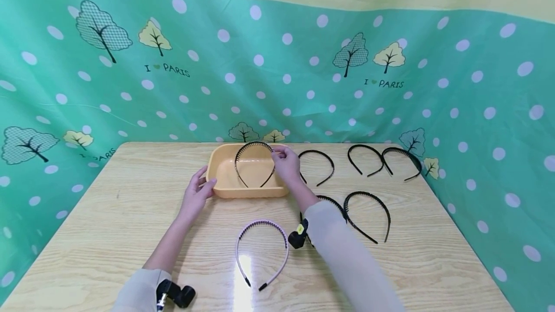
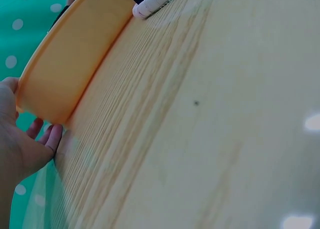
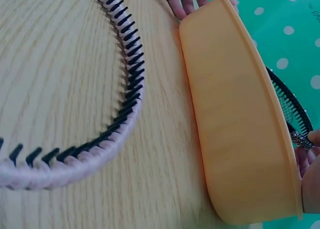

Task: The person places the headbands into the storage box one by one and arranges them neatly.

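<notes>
An orange plastic basin (image 1: 251,192) stands on the table. My left hand (image 1: 197,195) holds its left end, thumb at the rim and fingers along the outer wall; the left wrist view shows this hand (image 2: 22,149) at the basin's end wall (image 2: 70,64). My right hand (image 1: 287,165) pinches a black toothed headband (image 1: 256,144) by its right side. This headband stands upright within the basin's outline, tips down; whether they touch the floor I cannot tell. In the right wrist view the headband (image 3: 287,101) shows beyond the rim, partly hidden by the basin.
A pale lilac headband (image 1: 262,222) with black teeth lies in front of the basin. Several black headbands lie to the right, among them one near the basin (image 1: 333,162), one farther forward (image 1: 368,194) and one at the back (image 1: 364,146). A green dotted curtain (image 1: 277,85) hangs behind the table (image 1: 130,215).
</notes>
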The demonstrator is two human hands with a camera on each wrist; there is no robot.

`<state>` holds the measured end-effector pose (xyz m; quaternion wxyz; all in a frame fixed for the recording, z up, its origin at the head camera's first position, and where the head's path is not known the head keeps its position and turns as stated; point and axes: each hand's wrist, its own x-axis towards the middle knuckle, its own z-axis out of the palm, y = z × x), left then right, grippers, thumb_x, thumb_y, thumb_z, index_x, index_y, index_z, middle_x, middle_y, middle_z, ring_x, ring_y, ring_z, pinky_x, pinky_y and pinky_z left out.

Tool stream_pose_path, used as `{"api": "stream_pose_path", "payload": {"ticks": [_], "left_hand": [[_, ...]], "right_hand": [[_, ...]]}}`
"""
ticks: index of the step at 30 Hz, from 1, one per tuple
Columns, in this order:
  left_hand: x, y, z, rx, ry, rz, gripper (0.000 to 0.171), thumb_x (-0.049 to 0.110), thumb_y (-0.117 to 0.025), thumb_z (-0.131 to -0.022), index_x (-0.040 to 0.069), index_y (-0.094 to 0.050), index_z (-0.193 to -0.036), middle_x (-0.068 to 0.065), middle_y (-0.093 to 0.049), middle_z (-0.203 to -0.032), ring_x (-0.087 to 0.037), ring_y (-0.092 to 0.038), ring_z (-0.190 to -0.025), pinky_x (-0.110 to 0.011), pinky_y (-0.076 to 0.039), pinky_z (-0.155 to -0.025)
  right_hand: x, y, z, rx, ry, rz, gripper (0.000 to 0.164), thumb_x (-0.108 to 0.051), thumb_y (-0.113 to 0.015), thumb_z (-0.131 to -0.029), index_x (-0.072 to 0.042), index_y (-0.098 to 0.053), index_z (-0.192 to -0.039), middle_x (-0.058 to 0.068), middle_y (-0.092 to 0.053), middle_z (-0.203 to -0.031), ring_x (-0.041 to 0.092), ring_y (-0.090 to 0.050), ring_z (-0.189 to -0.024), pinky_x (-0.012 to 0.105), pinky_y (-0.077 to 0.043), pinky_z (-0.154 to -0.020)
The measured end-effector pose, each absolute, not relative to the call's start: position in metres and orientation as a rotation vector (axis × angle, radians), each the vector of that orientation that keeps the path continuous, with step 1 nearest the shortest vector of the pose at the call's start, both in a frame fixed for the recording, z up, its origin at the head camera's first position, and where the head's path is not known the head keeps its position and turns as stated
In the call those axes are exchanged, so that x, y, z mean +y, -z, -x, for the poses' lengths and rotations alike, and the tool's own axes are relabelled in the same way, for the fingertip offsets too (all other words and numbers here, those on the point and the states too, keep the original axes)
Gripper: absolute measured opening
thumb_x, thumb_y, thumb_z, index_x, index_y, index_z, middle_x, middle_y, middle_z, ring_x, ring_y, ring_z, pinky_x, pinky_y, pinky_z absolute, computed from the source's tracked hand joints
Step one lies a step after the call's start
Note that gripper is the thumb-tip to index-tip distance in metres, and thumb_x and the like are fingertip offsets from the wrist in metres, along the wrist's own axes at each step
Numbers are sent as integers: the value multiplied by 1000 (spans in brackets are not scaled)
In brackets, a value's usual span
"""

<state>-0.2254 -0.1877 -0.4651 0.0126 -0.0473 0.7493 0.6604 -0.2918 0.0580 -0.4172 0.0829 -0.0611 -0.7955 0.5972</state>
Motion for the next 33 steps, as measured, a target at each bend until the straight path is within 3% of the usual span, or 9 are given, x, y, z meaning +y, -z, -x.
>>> {"api": "stream_pose_path", "payload": {"ticks": [10,15,24,33], "left_hand": [[-187,467,225,2342,-2125,79,66,41,-56,-92,21,-26,-148,-23,-38,-138,-27,-47,-120,-15,-51,-80],[-188,467,222,2346,-2179,-5,67,42,-59,-90,19,-31,-146,-28,-40,-133,-22,-53,-112,-19,-53,-79],[-187,464,225,2344,-2054,139,66,40,-52,-94,23,-21,-149,-19,-37,-141,-27,-43,-124,-17,-50,-86],[-187,463,224,2332,-2052,150,67,41,-53,-93,23,-20,-149,-17,-38,-140,-23,-45,-121,-17,-50,-86]], "right_hand": [[55,417,291,-2410,-1796,176,18,-12,-63,-88,-7,-66,-105,0,-54,-80,9,-51,-62,18,-45,-52],[55,417,291,-2436,-1772,176,17,-13,-63,-88,-7,-66,-104,2,-57,-83,11,-52,-70,19,-46,-56],[54,419,291,-2496,-1691,129,19,-13,-63,-88,-8,-66,-105,3,-57,-83,11,-50,-68,18,-44,-53],[54,422,289,-2542,-1631,86,20,-13,-63,-88,-7,-64,-107,3,-55,-82,11,-49,-65,19,-43,-53]]}}
